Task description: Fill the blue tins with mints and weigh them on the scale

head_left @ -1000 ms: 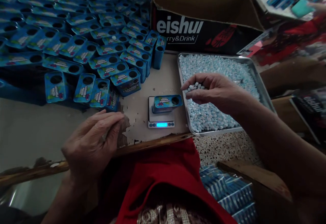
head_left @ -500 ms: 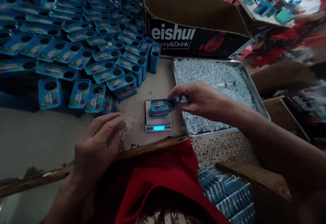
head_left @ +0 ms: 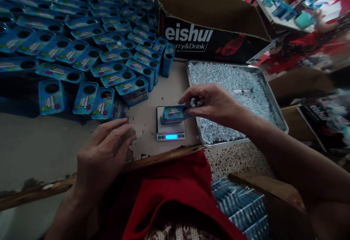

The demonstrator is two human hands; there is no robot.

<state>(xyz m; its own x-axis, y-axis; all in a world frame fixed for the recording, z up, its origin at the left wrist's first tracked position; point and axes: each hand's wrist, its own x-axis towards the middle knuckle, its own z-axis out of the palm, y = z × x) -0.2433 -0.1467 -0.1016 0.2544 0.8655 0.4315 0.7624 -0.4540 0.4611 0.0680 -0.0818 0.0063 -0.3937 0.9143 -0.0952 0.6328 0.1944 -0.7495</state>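
Note:
A small blue candy box lies on a little digital scale with a lit blue display, near the table's front edge. My right hand is cupped shut on a handful of pale blue candies, its fingertips at the box's right end where the hole is. Just to the right, a metal tray holds a heap of the same candies. My left hand rests flat and open on the table edge, left of the scale, holding nothing.
Many blue candy boxes with round holes cover the table's left and back. An open cardboard carton stands behind the tray. Wrapped blue packs lie on the floor by my red-clad lap. Another person's red sleeve shows at far right.
My right hand came down from above the tray with candies and now sits at the box's hole on the scale. The left hand stayed put.

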